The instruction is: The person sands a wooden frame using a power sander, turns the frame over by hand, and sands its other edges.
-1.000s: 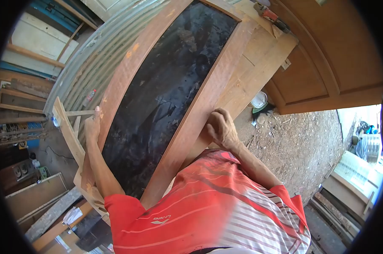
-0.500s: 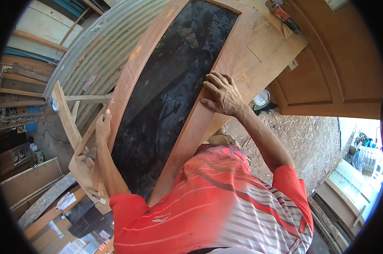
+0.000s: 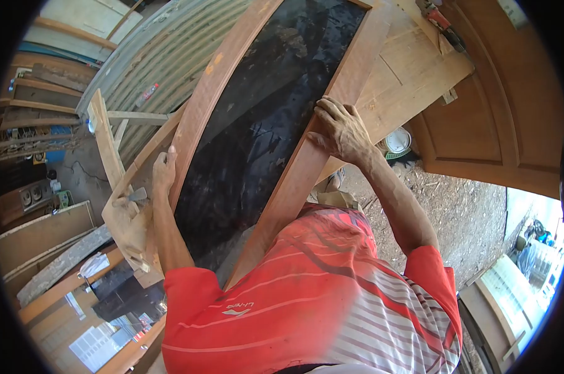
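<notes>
A long wooden frame with a dark, glossy panel set inside it, possibly a door or window sash, lies in front of me at a slant. My left hand is closed around the outer edge of its left rail, thumb uppermost; the fingers are partly hidden. Across the right rail rests my right hand, fingers bent toward the panel's edge and thumb apart on the wood. Dusty smears mark the panel. Pale boards lie under the frame on the right.
A red power tool sits at the boards' far end. A panelled wooden door stands at right. Wooden braces are beside my left arm, corrugated sheeting behind them. Wood shavings cover the ground.
The whole view has shifted, so the frame and surroundings appear a little farther right. Both hands stay on the same rails, in nearly the same places.
</notes>
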Motion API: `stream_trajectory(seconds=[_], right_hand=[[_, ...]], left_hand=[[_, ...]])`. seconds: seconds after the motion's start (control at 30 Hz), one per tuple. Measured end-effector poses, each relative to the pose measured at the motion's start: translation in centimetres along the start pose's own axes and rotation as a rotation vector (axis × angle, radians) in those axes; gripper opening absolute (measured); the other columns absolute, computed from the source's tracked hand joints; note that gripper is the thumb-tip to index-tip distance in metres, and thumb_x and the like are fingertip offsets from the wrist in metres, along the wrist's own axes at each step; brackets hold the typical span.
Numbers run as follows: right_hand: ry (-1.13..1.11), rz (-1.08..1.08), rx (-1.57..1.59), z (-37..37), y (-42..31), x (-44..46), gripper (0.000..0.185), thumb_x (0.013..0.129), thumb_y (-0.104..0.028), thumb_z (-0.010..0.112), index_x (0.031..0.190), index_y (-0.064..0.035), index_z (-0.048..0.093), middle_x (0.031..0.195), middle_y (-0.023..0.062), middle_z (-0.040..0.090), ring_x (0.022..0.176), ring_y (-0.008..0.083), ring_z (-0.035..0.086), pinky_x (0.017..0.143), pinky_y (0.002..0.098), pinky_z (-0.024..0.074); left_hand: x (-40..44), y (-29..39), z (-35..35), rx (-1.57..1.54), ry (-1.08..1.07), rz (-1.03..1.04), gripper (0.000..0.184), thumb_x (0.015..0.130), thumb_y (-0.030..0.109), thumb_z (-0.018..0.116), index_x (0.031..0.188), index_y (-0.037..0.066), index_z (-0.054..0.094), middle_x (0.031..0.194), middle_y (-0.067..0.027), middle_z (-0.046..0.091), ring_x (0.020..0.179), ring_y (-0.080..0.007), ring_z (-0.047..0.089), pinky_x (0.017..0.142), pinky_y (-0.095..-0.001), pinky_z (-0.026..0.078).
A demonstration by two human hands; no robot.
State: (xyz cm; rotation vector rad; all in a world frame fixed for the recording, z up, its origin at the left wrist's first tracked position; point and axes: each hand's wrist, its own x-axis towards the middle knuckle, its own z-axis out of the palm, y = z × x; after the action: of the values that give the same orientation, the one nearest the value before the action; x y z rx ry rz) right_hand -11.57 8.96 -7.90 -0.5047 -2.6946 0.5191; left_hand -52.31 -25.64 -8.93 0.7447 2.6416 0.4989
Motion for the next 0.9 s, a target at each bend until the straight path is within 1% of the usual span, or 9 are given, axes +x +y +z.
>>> stream_trajectory(seconds=[0.07, 0.47, 0.57, 0.6, 0.67, 0.73, 0.77, 0.83, 0.9], right_hand=[[-0.013, 0.034, -0.033, -0.2, -0.4, -0.2, 0.061, 0.092, -0.044, 0.076, 0.133, -0.0015, 0.063, 0.144, 0.0128, 0.057, 0.14, 0.0293, 0.052, 0.107, 0.046, 0.0437], [0.021, 0.09, -0.159, -0.6, -2.9, -2.7, 0.062, 0.096, -0.045, 0.073, 0.132, 0.0037, 0.065, 0.14, 0.017, 0.062, 0.137, 0.0323, 0.055, 0.109, 0.0486, 0.042], [-0.043, 0.169, -0.165, -1.1, -3.8, -2.9, 0.056, 0.097, -0.039, 0.072, 0.132, 0.0035, 0.065, 0.14, 0.017, 0.063, 0.138, 0.0319, 0.055, 0.111, 0.0488, 0.0405], [-0.059, 0.199, -0.184, -1.1, -4.3, -3.0, 0.054, 0.097, -0.037, 0.072, 0.133, 0.0032, 0.065, 0.141, 0.017, 0.063, 0.139, 0.0316, 0.054, 0.112, 0.0489, 0.0398], [-0.1, 0.212, -0.211, -1.8, -5.1, -4.3, 0.051, 0.097, -0.033, 0.071, 0.134, 0.0027, 0.065, 0.143, 0.0171, 0.062, 0.141, 0.031, 0.054, 0.114, 0.0493, 0.0384], [-0.137, 0.248, -0.251, -2.1, -5.4, -5.6, 0.05, 0.098, -0.033, 0.069, 0.136, -0.001, 0.065, 0.145, 0.0175, 0.062, 0.141, 0.0331, 0.054, 0.117, 0.0503, 0.0364], [-0.134, 0.239, -0.208, -2.1, -5.0, -6.2, 0.049, 0.099, -0.034, 0.068, 0.136, -0.0023, 0.066, 0.145, 0.0177, 0.063, 0.14, 0.035, 0.054, 0.118, 0.0518, 0.0356], [-0.162, 0.183, -0.297, -2.5, -4.0, -7.6, 0.044, 0.104, -0.034, 0.064, 0.135, -0.0033, 0.069, 0.141, 0.0179, 0.066, 0.134, 0.0375, 0.058, 0.114, 0.0515, 0.038], [-0.131, 0.117, -0.312, -2.6, -3.3, -7.9, 0.042, 0.105, -0.034, 0.063, 0.133, -0.0032, 0.069, 0.137, 0.019, 0.067, 0.132, 0.0382, 0.059, 0.113, 0.0517, 0.0387]], left_hand=[[-0.2, -0.4, 0.3, 0.037, 0.035, 0.015, 0.071, 0.109, 0.062, 0.047, 0.105, -0.006, 0.067, 0.102, -0.0301, 0.069, 0.101, -0.0443, 0.066, 0.091, -0.0506, 0.048], [3.2, 2.0, 0.4, 0.052, -0.052, -0.002, 0.084, 0.099, 0.079, 0.046, 0.111, -0.001, 0.067, 0.113, -0.0327, 0.07, 0.115, -0.0511, 0.065, 0.096, -0.0566, 0.049], [3.3, 3.4, 0.1, 0.075, -0.095, -0.041, 0.089, 0.097, 0.081, 0.047, 0.12, -0.002, 0.067, 0.123, -0.035, 0.068, 0.123, -0.052, 0.063, 0.101, -0.0567, 0.049], [3.6, 3.4, 0.4, 0.081, -0.089, -0.054, 0.092, 0.095, 0.082, 0.047, 0.131, 0.0, 0.066, 0.131, -0.0343, 0.067, 0.129, -0.0522, 0.06, 0.106, -0.056, 0.048], [2.8, 5.4, -0.1, 0.027, -0.087, -0.077, 0.097, 0.096, 0.082, 0.047, 0.138, -0.005, 0.062, 0.135, -0.0352, 0.065, 0.134, -0.052, 0.058, 0.111, -0.0556, 0.046], [3.1, 5.2, 1.3, 0.068, -0.063, -0.077, 0.103, 0.096, 0.083, 0.046, 0.124, -0.014, 0.066, 0.131, -0.0419, 0.064, 0.135, -0.05, 0.059, 0.11, -0.0517, 0.047], [2.2, 7.1, 0.6, 0.067, -0.09, -0.118, 0.106, 0.095, 0.084, 0.046, 0.129, -0.016, 0.064, 0.135, -0.0438, 0.061, 0.139, -0.0509, 0.055, 0.114, -0.052, 0.046], [1.5, 8.1, 0.7, 0.018, -0.187, -0.149, 0.111, 0.094, 0.084, 0.047, 0.141, -0.016, 0.054, 0.137, -0.0423, 0.06, 0.138, -0.0508, 0.056, 0.115, -0.0567, 0.045], [1.3, 8.0, 2.7, -0.005, -0.027, -0.233, 0.108, 0.094, 0.082, 0.053, 0.144, -0.014, 0.053, 0.137, -0.0377, 0.063, 0.138, -0.0473, 0.057, 0.11, -0.0633, 0.047]])
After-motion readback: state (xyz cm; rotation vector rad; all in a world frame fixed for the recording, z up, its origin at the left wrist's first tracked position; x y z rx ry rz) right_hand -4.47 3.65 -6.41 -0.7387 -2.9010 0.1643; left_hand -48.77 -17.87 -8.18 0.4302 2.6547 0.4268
